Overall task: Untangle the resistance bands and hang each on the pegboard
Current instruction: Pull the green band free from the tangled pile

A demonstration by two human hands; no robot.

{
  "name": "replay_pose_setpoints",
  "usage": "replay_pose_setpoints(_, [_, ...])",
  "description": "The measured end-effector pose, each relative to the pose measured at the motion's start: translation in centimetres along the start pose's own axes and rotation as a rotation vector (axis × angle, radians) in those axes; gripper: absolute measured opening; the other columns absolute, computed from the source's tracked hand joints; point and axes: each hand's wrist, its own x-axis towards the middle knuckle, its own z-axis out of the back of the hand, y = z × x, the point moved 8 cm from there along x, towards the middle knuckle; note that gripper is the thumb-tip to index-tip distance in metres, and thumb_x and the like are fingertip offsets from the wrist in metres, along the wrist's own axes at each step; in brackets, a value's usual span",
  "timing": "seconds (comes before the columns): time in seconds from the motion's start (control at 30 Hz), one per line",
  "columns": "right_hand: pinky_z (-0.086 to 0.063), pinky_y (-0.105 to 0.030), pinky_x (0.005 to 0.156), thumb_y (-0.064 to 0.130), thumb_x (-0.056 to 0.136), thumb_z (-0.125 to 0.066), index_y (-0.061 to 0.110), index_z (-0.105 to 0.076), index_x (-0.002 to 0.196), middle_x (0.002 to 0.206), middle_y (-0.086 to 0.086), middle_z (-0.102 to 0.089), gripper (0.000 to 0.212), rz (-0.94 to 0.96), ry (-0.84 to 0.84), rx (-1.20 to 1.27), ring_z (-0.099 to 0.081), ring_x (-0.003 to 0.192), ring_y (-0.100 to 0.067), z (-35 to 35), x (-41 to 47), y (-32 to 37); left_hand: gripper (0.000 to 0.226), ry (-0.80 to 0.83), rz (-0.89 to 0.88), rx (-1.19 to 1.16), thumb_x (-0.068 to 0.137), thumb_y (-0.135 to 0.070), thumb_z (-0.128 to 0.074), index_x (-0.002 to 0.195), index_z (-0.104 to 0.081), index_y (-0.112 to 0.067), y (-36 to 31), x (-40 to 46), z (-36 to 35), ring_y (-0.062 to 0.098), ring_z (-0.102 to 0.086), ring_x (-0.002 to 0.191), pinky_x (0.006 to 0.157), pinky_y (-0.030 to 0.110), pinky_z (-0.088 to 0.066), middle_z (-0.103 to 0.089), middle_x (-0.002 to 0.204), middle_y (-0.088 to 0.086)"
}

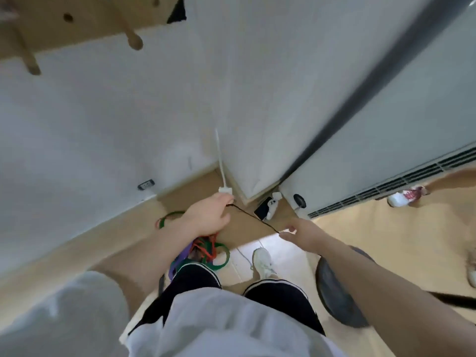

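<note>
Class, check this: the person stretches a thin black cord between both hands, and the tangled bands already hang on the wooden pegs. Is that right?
Not quite. The head view shows the wooden pegs bare; the tangled coloured resistance bands lie below the left hand. The thin black cord does reach the right hand.

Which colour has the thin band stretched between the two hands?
Black; the thin band shows in the head view, between left hand and right hand.

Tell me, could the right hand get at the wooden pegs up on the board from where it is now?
Probably not without lifting the arm: the right hand is low by the floor, pinching a thin black band that the left hand also holds. The pegs sit far above; nothing blocks the way.
</note>
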Motion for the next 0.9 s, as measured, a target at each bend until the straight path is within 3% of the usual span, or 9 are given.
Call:
replay_pose_setpoints(0.13, [-0.044,-0.032,0.083,0.034,0.091,-0.054,0.005,-0.054,0.115,0.112,-0.012,-0.059,0.037,0.111,0.164,-0.063,-0.056,0.100,-0.025,0.6,5.1,0.5,0.052,-0.084,0.304,-0.149,0.091,-0.022,-0.045,0.142,-0.032,-0.019,2.4,-0.8,-1.7,0.022,-0.055,0.111,0.088,0.034,-0.047,-0.041,0.141,0.004])
replay_pose_setpoints(0.23, [-0.038,-0.024,0.071,0.035,0.091,-0.053,0.016,-0.053,0.096,0.095,-0.001,-0.052,0.020,0.231,0.311,-0.173,-0.048,0.082,-0.013,-0.8,7.4,1.0,0.052,-0.156,0.534,-0.302,0.092,-0.020,-0.046,0.142,-0.033,-0.017,3.3,-2.4,-4.2,0.023,-0.056,0.110,0.083,0.027,-0.045,-0.048,0.134,0.007])
replay_pose_setpoints(0.33, [-0.043,-0.032,0.087,0.037,0.091,-0.053,0.008,-0.054,0.114,0.114,-0.008,-0.057,0.037,0.306,0.418,-0.233,-0.054,0.104,-0.023,-2.9,9.1,1.1,0.049,-0.226,0.730,-0.449,0.091,-0.017,-0.049,0.138,-0.038,-0.012,4.0,-4.8,-7.5,0.024,-0.054,0.114,0.083,0.024,-0.038,-0.053,0.131,0.010])
replay_pose_setpoints(0.4, [-0.041,-0.031,0.088,0.040,0.091,-0.052,0.008,-0.051,0.119,0.122,-0.009,-0.057,0.042,0.360,0.450,-0.292,-0.053,0.110,-0.024,-4.6,10.0,1.7,0.049,-0.260,0.814,-0.544,0.089,-0.015,-0.050,0.137,-0.039,-0.011,4.7,-6.3,-10.0,0.026,-0.054,0.111,0.088,0.027,-0.039,-0.054,0.130,0.010])
replay_pose_setpoints(0.53, [-0.037,-0.030,0.094,0.036,0.097,-0.043,0.013,-0.025,0.145,0.128,-0.009,-0.055,0.057,0.394,0.547,-0.310,-0.049,0.120,-0.025,-10.5,11.6,2.7,0.049,-0.361,0.943,-0.646,0.089,-0.017,-0.053,0.136,-0.041,-0.012,7.1,-8.2,-14.4,0.021,-0.058,0.098,0.084,0.024,-0.042,-0.053,0.129,0.001])
replay_pose_setpoints(0.63, [-0.038,-0.036,0.101,0.035,0.098,-0.040,0.016,-0.016,0.149,0.127,-0.010,-0.056,0.060,0.349,0.586,-0.294,-0.048,0.120,-0.026,-17.3,14.1,2.5,0.041,-0.428,1.010,-0.728,0.090,-0.009,-0.051,0.130,-0.044,-0.009,10.3,-8.6,-18.4,0.016,-0.056,0.086,0.070,0.017,-0.035,-0.055,0.108,-0.005])
replay_pose_setpoints(0.77, [-0.036,-0.035,0.104,0.036,0.097,-0.040,0.017,-0.021,0.148,0.144,-0.008,-0.042,0.058,0.296,0.556,-0.275,-0.042,0.130,-0.026,-27.7,18.8,2.3,0.036,-0.417,1.059,-0.764,0.089,-0.006,-0.050,0.126,-0.047,-0.004,17.7,-7.8,-26.6,0.025,-0.056,0.097,0.068,0.018,-0.029,-0.053,0.098,0.002])
replay_pose_setpoints(0.9, [-0.036,-0.036,0.104,0.030,0.099,-0.039,0.017,-0.032,0.143,0.145,-0.006,-0.041,0.047,0.264,0.460,-0.235,-0.040,0.131,-0.025,-37.6,24.0,2.2,0.032,-0.406,1.043,-0.821,0.092,-0.010,-0.050,0.123,-0.048,-0.003,25.3,-6.0,-35.1,0.017,-0.051,0.086,0.070,0.017,-0.031,-0.054,0.095,0.004])
